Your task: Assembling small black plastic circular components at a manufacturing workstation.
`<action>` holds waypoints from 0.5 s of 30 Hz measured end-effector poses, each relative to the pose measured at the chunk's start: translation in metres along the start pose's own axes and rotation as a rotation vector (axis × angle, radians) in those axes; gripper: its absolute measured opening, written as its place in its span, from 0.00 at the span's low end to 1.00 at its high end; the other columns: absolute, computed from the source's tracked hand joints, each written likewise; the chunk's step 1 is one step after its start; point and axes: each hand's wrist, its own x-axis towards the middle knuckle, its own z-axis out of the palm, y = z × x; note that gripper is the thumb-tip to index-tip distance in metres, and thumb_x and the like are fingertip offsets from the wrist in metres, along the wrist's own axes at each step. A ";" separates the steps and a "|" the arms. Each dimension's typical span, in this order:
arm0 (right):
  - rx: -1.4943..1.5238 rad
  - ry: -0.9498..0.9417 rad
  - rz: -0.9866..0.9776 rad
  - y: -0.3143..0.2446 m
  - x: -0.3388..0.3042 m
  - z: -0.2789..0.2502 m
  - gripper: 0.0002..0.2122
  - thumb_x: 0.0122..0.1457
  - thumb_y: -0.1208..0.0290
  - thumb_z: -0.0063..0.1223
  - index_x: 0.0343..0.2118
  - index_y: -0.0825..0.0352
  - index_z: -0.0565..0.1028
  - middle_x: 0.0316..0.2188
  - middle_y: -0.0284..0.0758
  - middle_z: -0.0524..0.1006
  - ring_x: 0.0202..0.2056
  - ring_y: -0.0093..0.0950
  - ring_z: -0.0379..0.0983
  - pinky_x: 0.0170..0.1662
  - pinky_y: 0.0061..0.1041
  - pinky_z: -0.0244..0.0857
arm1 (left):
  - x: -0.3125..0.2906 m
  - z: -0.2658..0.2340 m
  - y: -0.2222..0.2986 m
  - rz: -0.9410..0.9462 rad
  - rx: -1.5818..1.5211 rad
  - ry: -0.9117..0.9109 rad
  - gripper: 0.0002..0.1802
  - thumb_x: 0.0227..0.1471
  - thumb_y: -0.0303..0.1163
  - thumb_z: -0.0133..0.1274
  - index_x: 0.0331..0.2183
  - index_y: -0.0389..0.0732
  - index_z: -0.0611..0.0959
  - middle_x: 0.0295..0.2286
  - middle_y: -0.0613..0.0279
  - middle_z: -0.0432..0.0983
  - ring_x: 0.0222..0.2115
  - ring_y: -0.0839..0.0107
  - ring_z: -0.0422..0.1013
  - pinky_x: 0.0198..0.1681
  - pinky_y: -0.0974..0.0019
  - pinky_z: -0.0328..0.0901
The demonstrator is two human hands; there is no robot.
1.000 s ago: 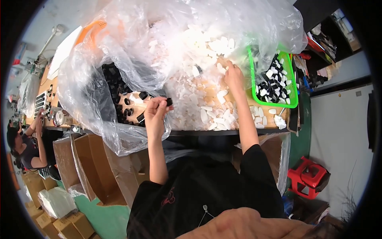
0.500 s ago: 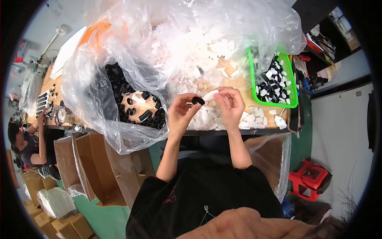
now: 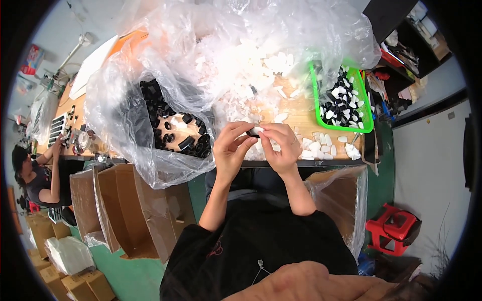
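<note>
My left hand point(image 3: 230, 150) pinches a small black oval piece point(image 3: 249, 134) above the table's front edge. Against it my right hand point(image 3: 282, 149) presses a white oval piece point(image 3: 257, 130); the two parts touch, and fingers partly hide them. Loose white oval pieces point(image 3: 315, 147) lie on the wooden table beside my right hand, and more are heaped beyond both hands. To the left, black pieces point(image 3: 187, 144) fill the mouth of a clear plastic bag point(image 3: 113, 110). A green basket point(image 3: 346, 128) at the right holds mixed black and white pieces.
Clear plastic sheeting point(image 3: 221, 20) covers the table's far side. Open cardboard boxes point(image 3: 128, 215) stand below at the left, with another box point(image 3: 339, 195) below right. A red stool point(image 3: 394, 226) is on the floor at the right. Another person point(image 3: 42, 175) works at the far left.
My right hand has moved left and down, bringing the white piece from beside the black one onto it. My left hand still grips the black piece.
</note>
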 end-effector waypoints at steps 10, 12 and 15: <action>-0.042 0.007 -0.110 -0.003 -0.007 0.001 0.12 0.48 0.85 0.64 0.35 0.68 0.74 0.34 0.38 0.79 0.32 0.37 0.78 0.32 0.29 0.73 | -0.013 -0.002 0.004 -0.101 -0.103 0.026 0.17 0.55 0.15 0.53 0.48 0.33 0.81 0.41 0.60 0.73 0.40 0.76 0.70 0.45 0.75 0.68; -0.036 0.004 -0.094 -0.003 -0.011 0.000 0.13 0.48 0.84 0.64 0.36 0.68 0.74 0.35 0.38 0.79 0.32 0.37 0.78 0.33 0.29 0.73 | -0.015 0.000 0.003 -0.073 -0.018 0.032 0.18 0.56 0.16 0.54 0.49 0.33 0.81 0.41 0.61 0.73 0.40 0.77 0.71 0.46 0.75 0.67; 0.035 -0.032 0.001 -0.011 -0.011 -0.003 0.15 0.48 0.82 0.66 0.38 0.69 0.73 0.36 0.39 0.80 0.34 0.37 0.78 0.36 0.29 0.73 | -0.018 0.005 0.005 -0.055 0.038 0.117 0.20 0.57 0.15 0.51 0.52 0.33 0.78 0.39 0.61 0.73 0.40 0.75 0.72 0.44 0.72 0.70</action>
